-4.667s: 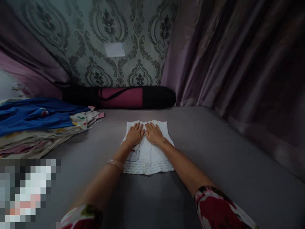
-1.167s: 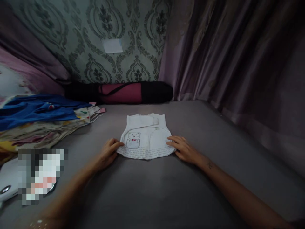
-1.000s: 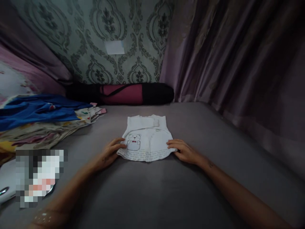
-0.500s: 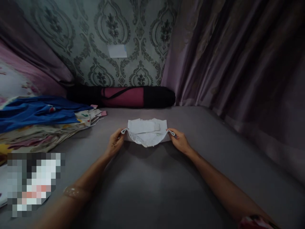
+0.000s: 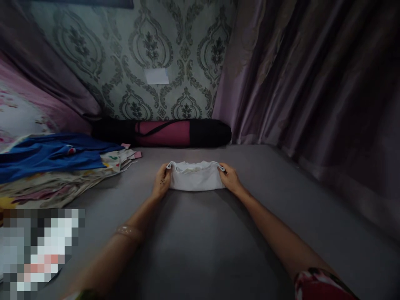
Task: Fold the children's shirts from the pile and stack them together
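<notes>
A white garment (image 5: 196, 180), folded into a short wide band, is held between my hands over the grey bed sheet (image 5: 200, 237). My left hand (image 5: 161, 181) is closed on its left end, thumb side up. At the right end, my right hand (image 5: 230, 177) pinches the folded edge in the same way. The upper corners curl over into small loops beside my fingers. Its near face looks smooth and plain, and the far layers are partly hidden behind it. What kind of garment it is, I cannot make out.
Left of my arm lies a pile of clothes with a blue garment (image 5: 53, 154) on top. A black and maroon roll bag (image 5: 165, 132) lies along the patterned wall. Purple curtains (image 5: 281, 83) hang on the right. A pixelated patch covers the lower left.
My hands have lifted the near part of the white garment up and away over the rest, so a plain face now shows. The view has tilted up slightly.
</notes>
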